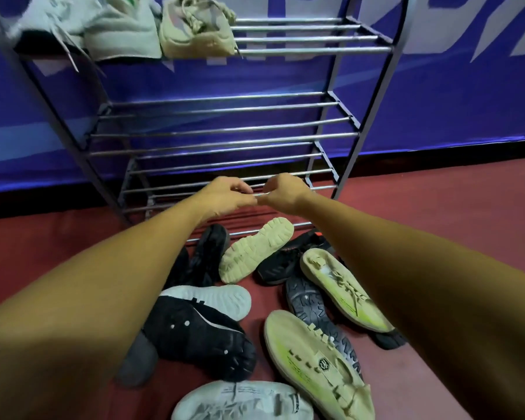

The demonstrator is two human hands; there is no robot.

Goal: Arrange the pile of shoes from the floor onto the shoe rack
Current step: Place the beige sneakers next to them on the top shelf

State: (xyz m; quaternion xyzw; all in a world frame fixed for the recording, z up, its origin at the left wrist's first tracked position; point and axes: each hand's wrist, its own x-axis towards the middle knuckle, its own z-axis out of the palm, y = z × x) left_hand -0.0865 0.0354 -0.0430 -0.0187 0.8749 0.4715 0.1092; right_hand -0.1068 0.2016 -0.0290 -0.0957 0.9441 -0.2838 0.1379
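The left hand [231, 194] and right hand [285, 192] meet, touching, at 12 o'clock in front of the lower rails of the grey metal-tube shoe rack [225, 144]. Their fingers are curled, but I cannot tell whether they pinch anything. The pile of black, white and beige-and-lime sneakers [319, 359] lies on the dark red floor [437, 222] at 6 o'clock, and a beige lace-up sneaker [194, 31] sits on the top shelf at 11 o'clock.

Both bare forearms stretch forward and converge, the left hand [228, 192] and right hand [285, 190] meeting with fingers curled inward, fingertips touching.
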